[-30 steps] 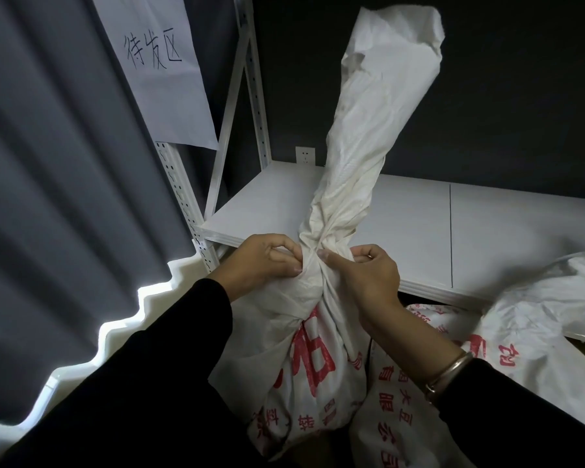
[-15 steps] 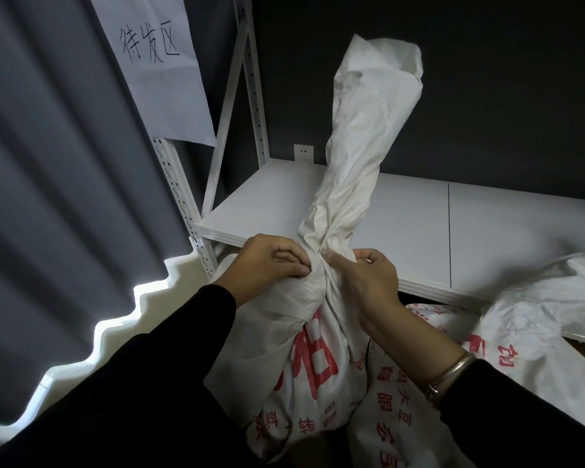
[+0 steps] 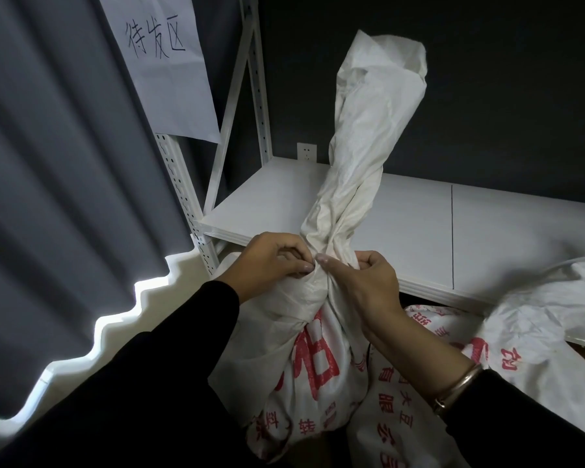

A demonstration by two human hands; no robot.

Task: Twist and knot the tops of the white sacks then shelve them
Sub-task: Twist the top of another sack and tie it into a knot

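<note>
A white sack with red print stands in front of me, its long top twisted into a rope that rises upright. My left hand grips the gathered neck from the left, fingers curled into the cloth. From the right, my right hand grips the same neck, thumb pointing at the left hand's fingertips. The white shelf board lies just behind the sack.
Two more white sacks lie at the right: one below my right wrist, another partly on the shelf edge. A slotted white upright carries a paper sign. A grey curtain hangs on the left. A wall socket sits behind the shelf.
The sack's upright top has sunk lower and twisted tighter, its open end folding in. Both hands stay on the neck, shifted slightly.
</note>
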